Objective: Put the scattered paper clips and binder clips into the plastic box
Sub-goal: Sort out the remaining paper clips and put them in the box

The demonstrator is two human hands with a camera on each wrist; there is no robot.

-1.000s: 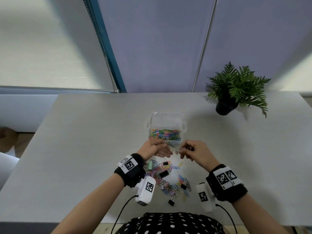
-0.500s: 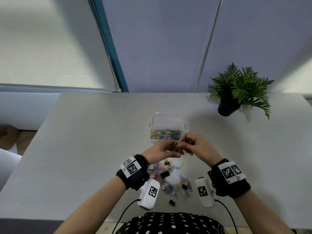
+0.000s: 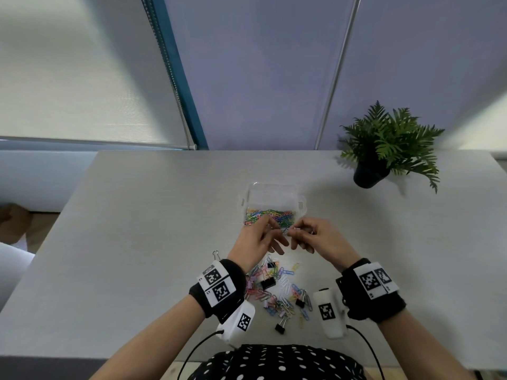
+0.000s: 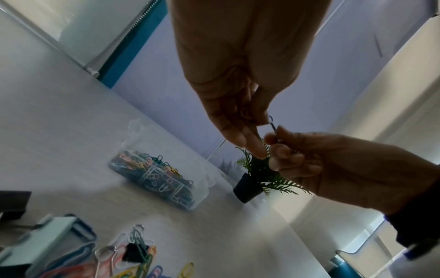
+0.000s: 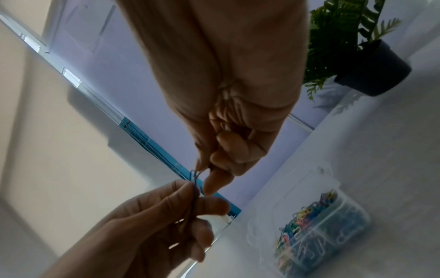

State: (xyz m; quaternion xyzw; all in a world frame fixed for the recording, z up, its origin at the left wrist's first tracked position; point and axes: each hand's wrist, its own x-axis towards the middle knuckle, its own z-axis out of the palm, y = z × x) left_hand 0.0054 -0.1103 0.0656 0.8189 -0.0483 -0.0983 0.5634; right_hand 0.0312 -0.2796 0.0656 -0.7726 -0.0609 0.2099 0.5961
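Note:
A clear plastic box (image 3: 274, 194) with coloured paper clips in its near part stands mid-table. Just in front of its near edge both hands meet in the air. My left hand (image 3: 278, 233) and right hand (image 3: 295, 232) each pinch an end of a thin blue paper clip (image 4: 272, 125), also seen as a dark wire (image 5: 194, 185) between the fingertips. Whether it is one clip or two linked ones I cannot tell. The scattered pile of paper clips (image 3: 279, 293) with black binder clips (image 3: 267, 283) lies on the table below my wrists.
A potted fern (image 3: 384, 149) stands at the table's far right. One binder clip (image 3: 281, 325) lies near the front edge, and a wire handle (image 3: 216, 254) shows left of my left wrist. Blinds and a wall run behind the table (image 3: 137, 229).
My hands came together from slightly apart and moved a little toward the box. Now the left hand also pinches the clip that the right hand held.

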